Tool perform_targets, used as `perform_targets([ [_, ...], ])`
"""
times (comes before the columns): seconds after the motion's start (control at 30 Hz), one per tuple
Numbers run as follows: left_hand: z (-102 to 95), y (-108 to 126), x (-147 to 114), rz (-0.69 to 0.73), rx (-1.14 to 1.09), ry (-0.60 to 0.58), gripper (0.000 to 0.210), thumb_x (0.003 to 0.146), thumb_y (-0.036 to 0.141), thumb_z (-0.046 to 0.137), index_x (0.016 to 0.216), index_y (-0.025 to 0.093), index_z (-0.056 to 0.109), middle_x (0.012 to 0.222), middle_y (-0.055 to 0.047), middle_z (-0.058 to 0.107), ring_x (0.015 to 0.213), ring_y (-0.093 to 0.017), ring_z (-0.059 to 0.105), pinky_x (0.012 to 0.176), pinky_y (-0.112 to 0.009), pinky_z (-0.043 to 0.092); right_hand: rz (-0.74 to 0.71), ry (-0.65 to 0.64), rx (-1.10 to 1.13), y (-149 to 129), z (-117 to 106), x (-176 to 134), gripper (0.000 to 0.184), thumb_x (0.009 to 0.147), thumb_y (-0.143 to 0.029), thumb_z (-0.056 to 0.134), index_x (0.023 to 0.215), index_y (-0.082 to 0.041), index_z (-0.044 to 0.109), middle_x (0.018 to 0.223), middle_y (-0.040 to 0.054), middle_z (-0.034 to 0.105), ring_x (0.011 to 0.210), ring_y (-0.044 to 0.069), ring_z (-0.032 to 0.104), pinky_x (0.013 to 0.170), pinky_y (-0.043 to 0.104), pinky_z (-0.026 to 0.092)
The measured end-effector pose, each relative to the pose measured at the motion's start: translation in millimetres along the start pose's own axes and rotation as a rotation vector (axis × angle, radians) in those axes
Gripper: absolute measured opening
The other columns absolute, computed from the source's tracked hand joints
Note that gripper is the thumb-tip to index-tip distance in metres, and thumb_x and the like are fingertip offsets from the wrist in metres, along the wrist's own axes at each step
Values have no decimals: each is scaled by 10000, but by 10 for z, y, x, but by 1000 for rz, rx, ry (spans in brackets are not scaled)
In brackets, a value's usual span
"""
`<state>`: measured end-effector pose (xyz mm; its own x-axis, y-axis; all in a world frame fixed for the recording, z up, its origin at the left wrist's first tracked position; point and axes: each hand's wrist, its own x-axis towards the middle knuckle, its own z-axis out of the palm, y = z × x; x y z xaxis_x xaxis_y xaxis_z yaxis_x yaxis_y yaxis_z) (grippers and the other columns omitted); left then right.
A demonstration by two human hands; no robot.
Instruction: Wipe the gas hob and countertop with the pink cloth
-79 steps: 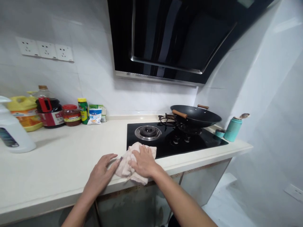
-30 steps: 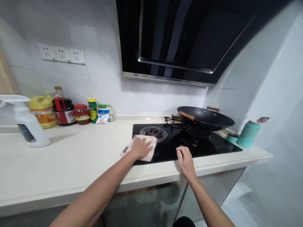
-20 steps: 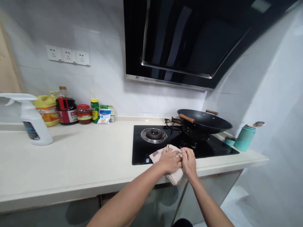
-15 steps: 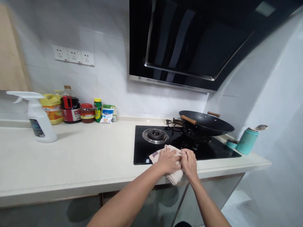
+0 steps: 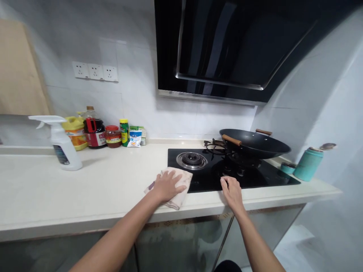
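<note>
My left hand (image 5: 168, 186) lies flat with its fingers spread on a pale cleaning cloth (image 5: 181, 182). The cloth covers the front left corner of the black gas cooktop (image 5: 204, 183) and part of the counter beside it. At the cooktop's front edge, right of the cloth, my right hand (image 5: 231, 190) is loosely closed with curled fingers; nothing shows in it. Behind the left hand is the bare left burner (image 5: 192, 160). A black wok (image 5: 255, 145) with wooden handles sits on the right burner.
A white spray bottle (image 5: 65, 151) stands on the left of the counter (image 5: 113, 181). Behind it are a yellow jug (image 5: 75, 132), a dark sauce bottle (image 5: 95, 134), a red-lidded jar (image 5: 113, 136) and a white packet (image 5: 134, 139). A turquoise canister (image 5: 309, 165) stands at the right. The range hood (image 5: 221, 49) hangs above.
My left hand has slid the cloth left, from the cooktop's front onto its left corner and the counter. My right hand has come off the cloth. The view has shifted slightly.
</note>
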<state>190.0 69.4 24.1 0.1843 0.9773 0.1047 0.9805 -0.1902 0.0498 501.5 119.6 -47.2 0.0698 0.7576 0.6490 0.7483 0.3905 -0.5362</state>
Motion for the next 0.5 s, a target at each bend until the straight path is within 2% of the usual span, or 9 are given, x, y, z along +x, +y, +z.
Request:
perform_targets([
  [0.13, -42, -230, -83, -51, 49, -4, 684, 976, 660, 305, 1560, 315, 398, 1657, -116, 350, 1514, -414, 264, 1169, -700, 128, -6, -20, -51, -30, 0, -13, 465, 997, -533, 351, 1044, -208, 680, 1138, 114, 653, 1077, 275, 559, 957, 453, 425],
  [0.23, -94, -259, -134, -35, 108, -3, 622, 998, 586, 329, 1527, 284, 456, 1611, -134, 428, 1542, -389, 206, 1194, -681, 61, -11, -28, -72, -39, 12, -22, 453, 995, -529, 360, 1046, -215, 682, 1141, 109, 652, 1065, 278, 567, 944, 453, 433],
  [0.3, -124, -217, -181, 10, 157, 23, 570, 1011, 519, 329, 1464, 240, 535, 1526, -165, 523, 1511, -386, 276, 1202, -649, 111, -18, -28, -65, -34, 24, -24, 448, 996, -526, 363, 1048, -212, 679, 1134, 109, 653, 1056, 280, 574, 941, 455, 438],
  [0.4, -113, -127, -257, 77, 159, 70, 527, 1017, 421, 302, 1338, 164, 631, 1338, -209, 638, 1337, -379, 491, 1146, -570, 307, -40, -14, -32, -21, 40, -26, 434, 1002, -514, 367, 1049, -209, 672, 1123, 109, 657, 1058, 279, 583, 944, 452, 444],
  [0.5, -22, -71, -306, 105, 133, 74, 526, 1014, 374, 290, 1358, 144, 615, 1357, -220, 626, 1297, -367, 530, 1099, -520, 398, -57, -9, -29, -20, 47, -42, 411, 1002, -503, 380, 1045, -216, 671, 1116, 105, 660, 1050, 277, 588, 941, 453, 447],
])
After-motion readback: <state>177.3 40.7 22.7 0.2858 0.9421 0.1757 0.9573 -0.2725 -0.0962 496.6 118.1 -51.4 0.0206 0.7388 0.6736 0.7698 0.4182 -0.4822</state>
